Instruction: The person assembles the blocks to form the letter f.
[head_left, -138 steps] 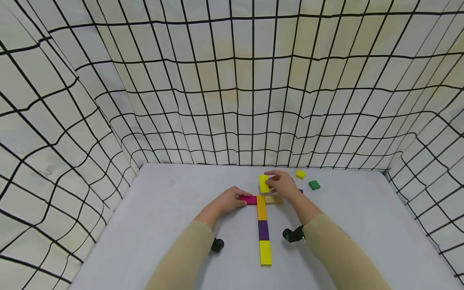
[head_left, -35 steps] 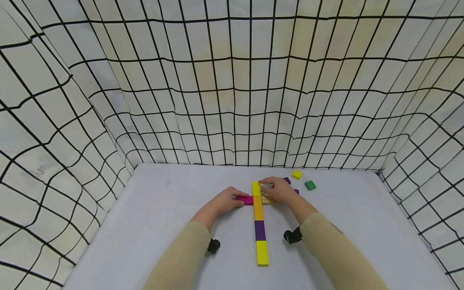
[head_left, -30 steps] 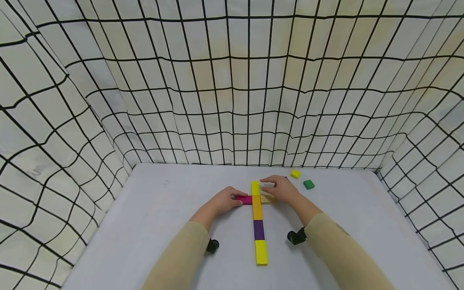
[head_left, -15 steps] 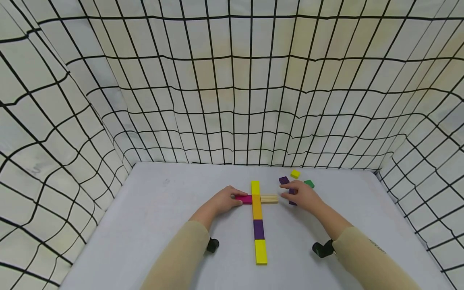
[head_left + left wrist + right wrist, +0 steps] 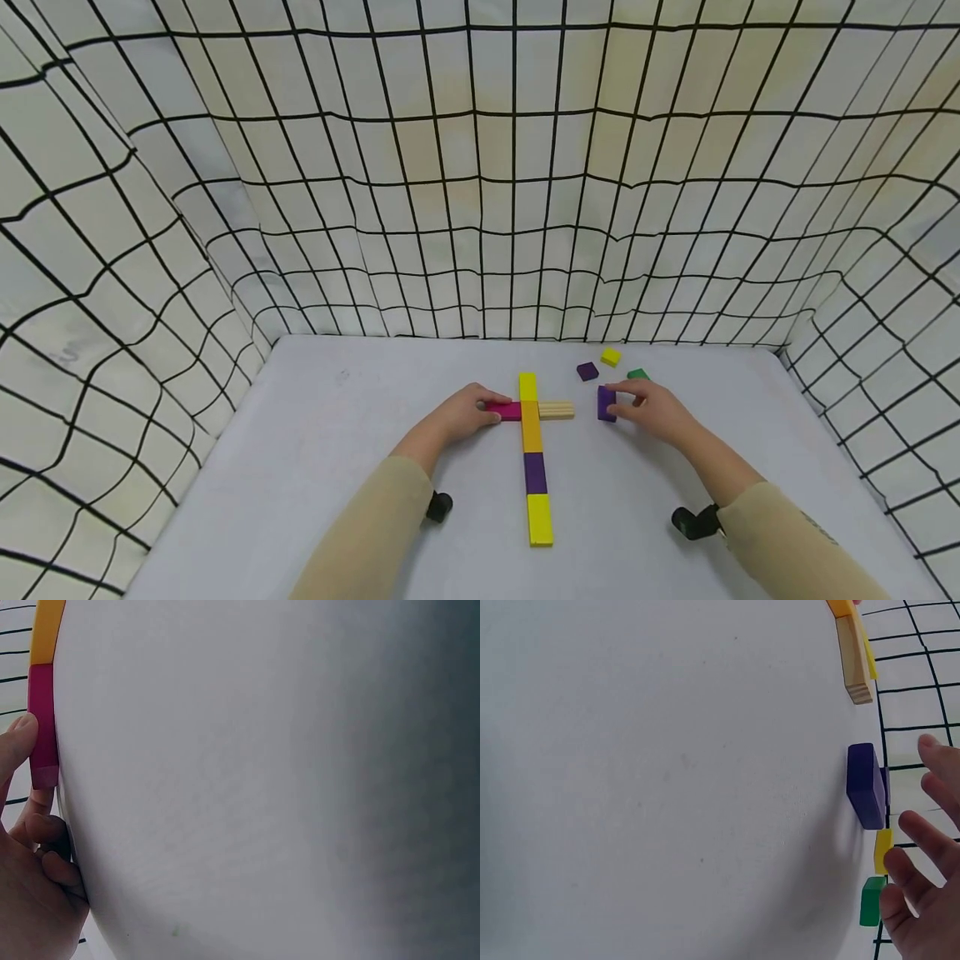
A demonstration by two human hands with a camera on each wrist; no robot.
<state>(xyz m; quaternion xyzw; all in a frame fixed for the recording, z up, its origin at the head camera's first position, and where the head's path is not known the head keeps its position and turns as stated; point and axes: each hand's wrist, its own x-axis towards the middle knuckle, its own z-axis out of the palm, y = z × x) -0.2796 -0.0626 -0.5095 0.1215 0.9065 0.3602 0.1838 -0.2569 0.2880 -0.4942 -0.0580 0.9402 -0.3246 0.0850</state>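
Head view: The step in hand appears to be picking up the purple block (image 5: 606, 403), located on the tabletop (image 5: 300, 433) to the right of the wooden block (image 5: 557, 410). The next move calls for closing the right hand (image 5: 654, 410) squarely on it. Compared with half a second ago, this hand sits farther right, exposing the purple block.

Left wrist view: The left fingers (image 5: 21, 741) pinch the magenta block (image 5: 43, 697), which abuts the orange block (image 5: 47, 631).

Right wrist view: The right fingers (image 5: 924, 834) are spread wide; no grip shows.
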